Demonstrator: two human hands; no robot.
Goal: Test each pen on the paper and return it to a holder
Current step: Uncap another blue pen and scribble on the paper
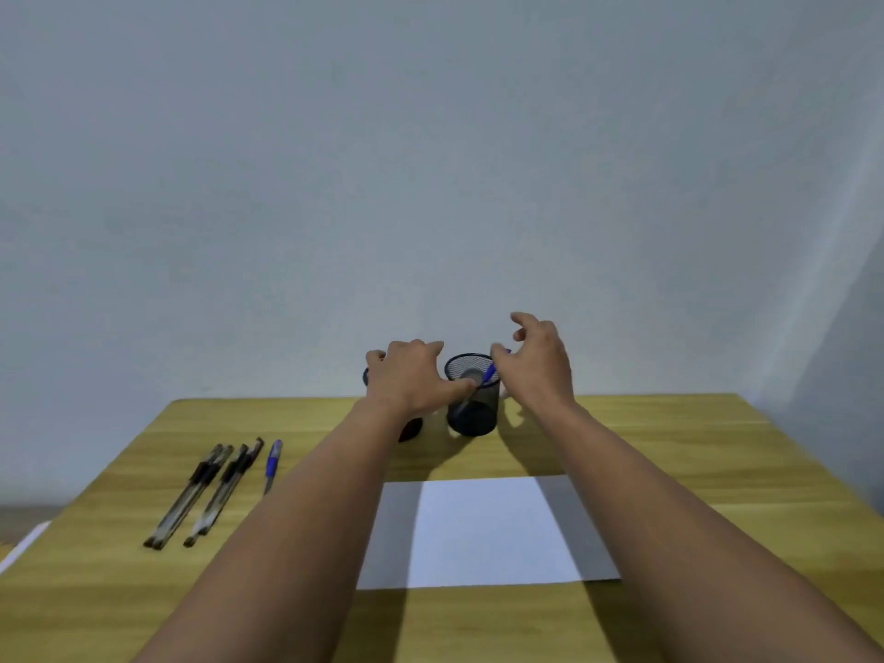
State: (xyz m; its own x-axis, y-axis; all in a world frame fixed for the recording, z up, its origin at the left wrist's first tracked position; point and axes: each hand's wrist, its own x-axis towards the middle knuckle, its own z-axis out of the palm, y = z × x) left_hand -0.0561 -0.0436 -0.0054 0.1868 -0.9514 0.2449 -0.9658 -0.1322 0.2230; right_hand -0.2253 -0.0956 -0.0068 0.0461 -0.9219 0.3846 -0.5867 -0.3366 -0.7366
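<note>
Two black mesh holders stand at the table's far edge. The right holder point(473, 413) has a blue pen point(488, 374) leaning in it. My left hand point(411, 375) largely covers the left holder point(411, 430); its fingers drape over that rim and its thumb reaches the right holder's rim. My right hand point(540, 361) hovers just right of the right holder, fingers spread, thumb by the pen's top. A blank white paper point(483, 533) lies in front of me. Several black pens point(201, 495) and another blue pen point(272, 464) lie at the left.
The wooden table point(693, 471) ends at a plain grey wall just behind the holders. A white sheet edge point(24, 543) shows past the table's left side.
</note>
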